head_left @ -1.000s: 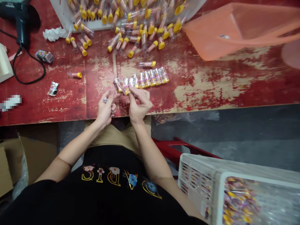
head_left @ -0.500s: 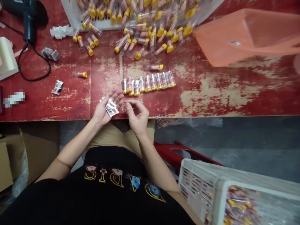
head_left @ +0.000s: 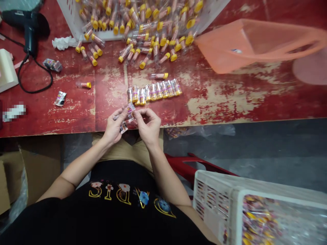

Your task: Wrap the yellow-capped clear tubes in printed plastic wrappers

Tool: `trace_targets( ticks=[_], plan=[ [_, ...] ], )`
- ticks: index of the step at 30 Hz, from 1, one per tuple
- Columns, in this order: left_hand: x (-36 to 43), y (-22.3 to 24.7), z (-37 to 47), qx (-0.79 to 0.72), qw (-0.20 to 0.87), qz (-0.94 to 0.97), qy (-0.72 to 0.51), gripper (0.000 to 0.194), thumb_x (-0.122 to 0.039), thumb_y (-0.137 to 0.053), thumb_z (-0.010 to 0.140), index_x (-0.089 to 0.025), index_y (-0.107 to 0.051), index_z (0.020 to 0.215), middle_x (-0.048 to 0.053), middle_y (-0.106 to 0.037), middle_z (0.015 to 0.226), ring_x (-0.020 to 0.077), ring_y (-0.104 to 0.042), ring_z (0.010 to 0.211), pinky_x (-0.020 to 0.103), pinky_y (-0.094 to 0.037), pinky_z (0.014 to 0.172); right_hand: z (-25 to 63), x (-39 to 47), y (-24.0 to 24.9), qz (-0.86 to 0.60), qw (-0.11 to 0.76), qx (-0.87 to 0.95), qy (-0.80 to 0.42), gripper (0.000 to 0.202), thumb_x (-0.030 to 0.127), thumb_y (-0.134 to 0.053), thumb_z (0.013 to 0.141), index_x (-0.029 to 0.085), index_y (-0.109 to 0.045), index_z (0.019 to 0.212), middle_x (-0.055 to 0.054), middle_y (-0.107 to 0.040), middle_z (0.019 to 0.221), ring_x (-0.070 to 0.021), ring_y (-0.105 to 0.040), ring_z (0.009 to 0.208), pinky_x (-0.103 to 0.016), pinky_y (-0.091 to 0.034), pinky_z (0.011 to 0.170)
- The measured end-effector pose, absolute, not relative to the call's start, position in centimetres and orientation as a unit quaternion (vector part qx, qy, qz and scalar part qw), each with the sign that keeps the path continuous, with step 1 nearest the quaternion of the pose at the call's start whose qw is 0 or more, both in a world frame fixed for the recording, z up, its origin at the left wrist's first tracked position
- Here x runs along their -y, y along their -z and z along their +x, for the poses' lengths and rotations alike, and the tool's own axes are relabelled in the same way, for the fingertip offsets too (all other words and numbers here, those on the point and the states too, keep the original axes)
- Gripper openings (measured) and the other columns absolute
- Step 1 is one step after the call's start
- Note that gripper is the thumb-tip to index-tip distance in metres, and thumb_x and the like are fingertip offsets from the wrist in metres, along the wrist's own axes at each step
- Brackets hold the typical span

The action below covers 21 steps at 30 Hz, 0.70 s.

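My left hand [head_left: 114, 126] is closed round several small shiny printed plastic sleeves [head_left: 123, 128], whose ends stick out past the fingers. Thumb and forefinger of my right hand [head_left: 149, 125] pinch the edge of one sleeve [head_left: 130, 108], which both hands hold between them. Just beyond the fingertips lies a row of small clear tubes [head_left: 153, 92] in printed sleeves, their yellow caps toward me. A bare tube [head_left: 159, 75] with a yellow cap lies behind the row. Off to the left lie another capped tube [head_left: 84, 84] and a loose sleeve [head_left: 60, 98].
A white crate [head_left: 68, 17] spills many yellow-capped tubes onto the worn red table [head_left: 109, 76]. A dark heat gun [head_left: 30, 32] with a looped cord lies left, near a bundle of sleeves [head_left: 52, 64]. An orange basket [head_left: 230, 58] lies right. Below right stands a white crate [head_left: 214, 200] of sleeved tubes.
The left hand has gone from an open palm with the sleeves lying on it to a closed grip. My right hand has met it and now pinches a sleeve. The view has shifted slightly.
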<state>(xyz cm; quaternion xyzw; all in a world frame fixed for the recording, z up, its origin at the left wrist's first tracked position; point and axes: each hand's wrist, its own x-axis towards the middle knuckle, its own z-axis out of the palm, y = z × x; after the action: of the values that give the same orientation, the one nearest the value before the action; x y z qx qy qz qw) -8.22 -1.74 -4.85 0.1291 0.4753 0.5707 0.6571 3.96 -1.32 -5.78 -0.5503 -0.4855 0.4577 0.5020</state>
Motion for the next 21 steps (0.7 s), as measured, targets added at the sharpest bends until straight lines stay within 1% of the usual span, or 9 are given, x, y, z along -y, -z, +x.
trace_targets(
  ticks=[2,4,7,9,11,13,16,19,21],
  plan=[
    [1.8,4.8,-8.3,-0.510,0.624,0.208,-0.555,0.036,-0.036,-0.091,0.060,-0.015,-0.069,0.080,0.000,-0.071,0.074,0.0088,-0.063,0.063,0.020,-0.052,0.065,4.6,1.2,5.4,-0.534,0.499,0.490,-0.475,0.029,0.046,-0.071,0.083,0.019,-0.067,0.089,-0.003,-0.069,0.086,-0.0132,-0.062,0.074,-0.026,-0.050,0.067],
    [1.6,4.4,-8.7,-0.526,0.613,0.300,-0.508,0.033,-0.034,-0.091,0.057,-0.014,-0.070,0.072,0.000,-0.069,0.070,0.0080,-0.061,0.062,0.019,-0.050,0.063,5.5,0.7,4.8,-0.500,0.475,0.522,-0.501,0.033,0.045,-0.075,0.079,0.019,-0.069,0.098,-0.004,-0.072,0.092,-0.0138,-0.064,0.077,-0.026,-0.051,0.068],
    [1.5,3.8,-9.2,-0.539,0.611,0.349,-0.464,0.032,-0.032,-0.091,0.056,-0.013,-0.072,0.074,0.000,-0.068,0.067,0.0080,-0.058,0.059,0.020,-0.047,0.059,6.4,-0.5,3.8,-0.465,0.445,0.574,-0.506,0.023,0.038,-0.075,0.080,0.018,-0.073,0.091,-0.004,-0.075,0.088,-0.0157,-0.068,0.079,-0.029,-0.053,0.073],
    [1.6,3.5,-8.9,-0.551,0.611,0.306,-0.479,0.037,-0.033,-0.091,0.056,-0.014,-0.072,0.082,-0.001,-0.067,0.068,0.0059,-0.054,0.054,0.018,-0.042,0.052,6.3,-1.0,3.5,-0.481,0.487,0.560,-0.467,0.017,0.035,-0.071,0.084,0.017,-0.074,0.085,-0.004,-0.074,0.084,-0.0156,-0.068,0.079,-0.030,-0.054,0.076],
    [1.5,3.4,-8.1,-0.553,0.624,0.232,-0.501,0.040,-0.035,-0.091,0.057,-0.015,-0.070,0.083,-0.002,-0.065,0.067,0.0035,-0.048,0.050,0.016,-0.034,0.044,5.5,-1.3,3.5,-0.497,0.552,0.514,-0.429,0.016,0.034,-0.070,0.085,0.018,-0.072,0.086,-0.003,-0.073,0.084,-0.0143,-0.067,0.077,-0.029,-0.053,0.076],
    [1.3,3.4,-7.2,-0.540,0.634,0.159,-0.529,0.039,-0.035,-0.091,0.058,-0.015,-0.066,0.080,-0.003,-0.062,0.067,0.0020,-0.046,0.049,0.014,-0.028,0.040,4.3,-1.3,3.7,-0.497,0.596,0.477,-0.414,0.016,0.034,-0.071,0.085,0.018,-0.070,0.085,-0.001,-0.071,0.081,-0.0127,-0.065,0.075,-0.027,-0.052,0.074],
    [0.7,3.3,-6.2,-0.516,0.613,0.111,-0.588,0.038,-0.037,-0.089,0.063,-0.015,-0.063,0.078,-0.003,-0.059,0.068,0.0014,-0.046,0.051,0.012,-0.027,0.040,2.4,-0.9,4.1,-0.497,0.623,0.446,-0.407,0.020,0.035,-0.069,0.086,0.018,-0.063,0.077,0.003,-0.062,0.072,-0.0100,-0.058,0.067,-0.024,-0.048,0.068],
    [-0.1,3.3,-6.1,-0.525,0.569,0.120,-0.622,0.039,-0.048,-0.081,0.072,-0.016,-0.058,0.073,-0.004,-0.057,0.064,0.0014,-0.042,0.046,0.014,-0.027,0.039,1.9,-1.5,4.3,-0.513,0.612,0.455,-0.393,0.035,0.039,-0.061,0.092,0.020,-0.051,0.065,0.006,-0.048,0.060,-0.0085,-0.047,0.058,-0.024,-0.042,0.061],
    [-0.6,3.5,-6.5,-0.538,0.544,0.141,-0.628,0.042,-0.053,-0.077,0.075,-0.017,-0.055,0.071,-0.004,-0.056,0.062,0.0015,-0.039,0.042,0.015,-0.026,0.038,3.2,-3.8,4.7,-0.523,0.578,0.505,-0.371,0.038,0.039,-0.054,0.096,0.020,-0.049,0.063,0.005,-0.045,0.060,-0.0092,-0.045,0.059,-0.025,-0.042,0.062]
  ],
)
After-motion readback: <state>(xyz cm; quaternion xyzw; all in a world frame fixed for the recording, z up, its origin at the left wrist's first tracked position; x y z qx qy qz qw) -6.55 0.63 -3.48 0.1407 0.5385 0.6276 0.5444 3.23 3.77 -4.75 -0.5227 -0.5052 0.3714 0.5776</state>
